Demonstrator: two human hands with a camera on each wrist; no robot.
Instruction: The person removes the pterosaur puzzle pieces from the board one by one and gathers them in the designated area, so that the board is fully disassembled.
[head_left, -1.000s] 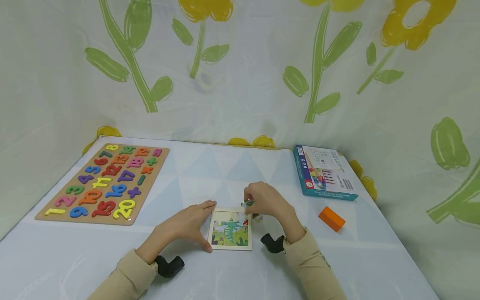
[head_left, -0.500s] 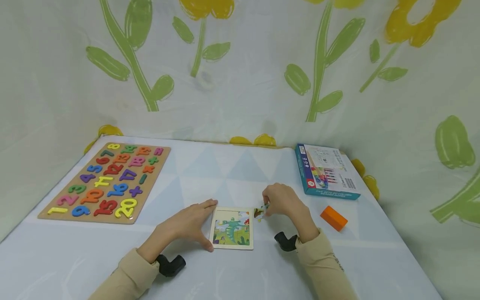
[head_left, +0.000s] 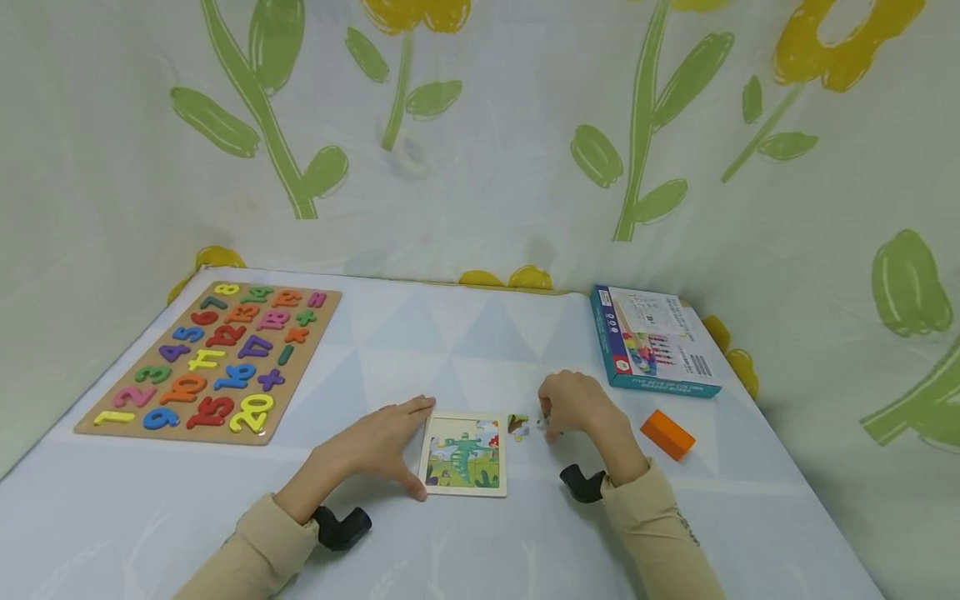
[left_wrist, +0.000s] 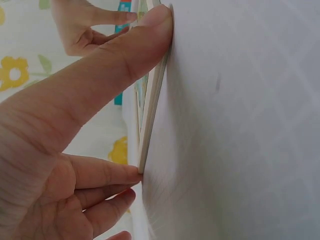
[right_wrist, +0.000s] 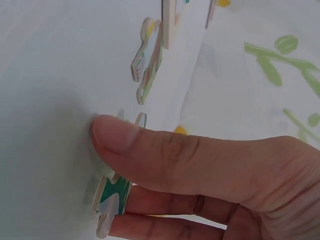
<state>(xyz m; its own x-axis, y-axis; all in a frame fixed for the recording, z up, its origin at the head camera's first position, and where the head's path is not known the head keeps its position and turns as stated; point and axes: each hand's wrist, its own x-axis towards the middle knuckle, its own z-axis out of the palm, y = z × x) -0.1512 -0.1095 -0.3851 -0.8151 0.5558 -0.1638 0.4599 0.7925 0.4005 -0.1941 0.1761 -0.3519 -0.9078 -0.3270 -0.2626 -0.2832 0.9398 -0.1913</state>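
Note:
A small wooden jigsaw board (head_left: 466, 491) with a green dinosaur picture lies flat in the middle of the table in the head view. The strip along the top of its tray shows bare wood. My left hand (head_left: 381, 450) spans its left side, thumb at the near corner and index fingertip at the far corner, fingers fairly straight. To the right of the board my right hand (head_left: 581, 407) pinches a jigsaw piece (right_wrist: 115, 194) low over the cloth, partly hidden by the thumb. Loose jigsaw pieces (head_left: 517, 426) lie between the board and that hand.
A number puzzle board (head_left: 288, 385) with colourful digits lies at the left. A flat teal and white box (head_left: 660, 337) sits at the back right, with an orange block (head_left: 667, 435) in front of it. A flower-printed curtain (head_left: 495, 192) hangs behind the table.
My right hand has moved right and down, away from the board's upper right corner, with the jigsaw piece. The left hand stays at the board, which has not moved.

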